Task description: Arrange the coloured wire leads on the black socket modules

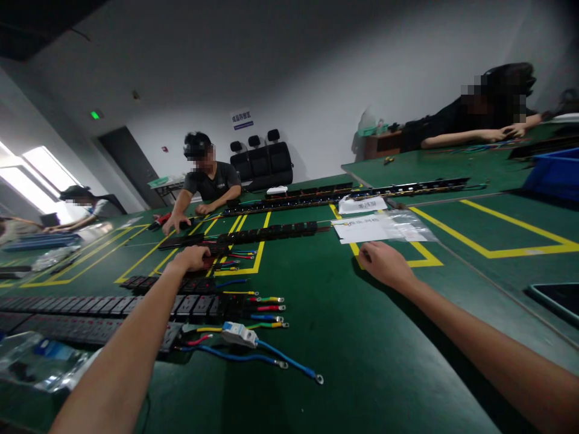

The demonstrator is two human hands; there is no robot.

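My left hand reaches forward, its fingers bent over the end of a short black power strip whose colored leads point right. Part of that strip is hidden by the hand. My right hand rests on the green table, loosely curled, with nothing visible in it. Just beyond it lies a white paper sheet with handwriting. Nearer to me, beneath my left forearm, run long black socket strips with red, blue and yellow-green leads ending in ring lugs. A white circuit breaker sits on the nearest leads.
Across the table a person handles a black part. Another person leans over wires at the far right. A blue bin and a phone-like device lie on the right. Clear plastic packaging is at the lower left.
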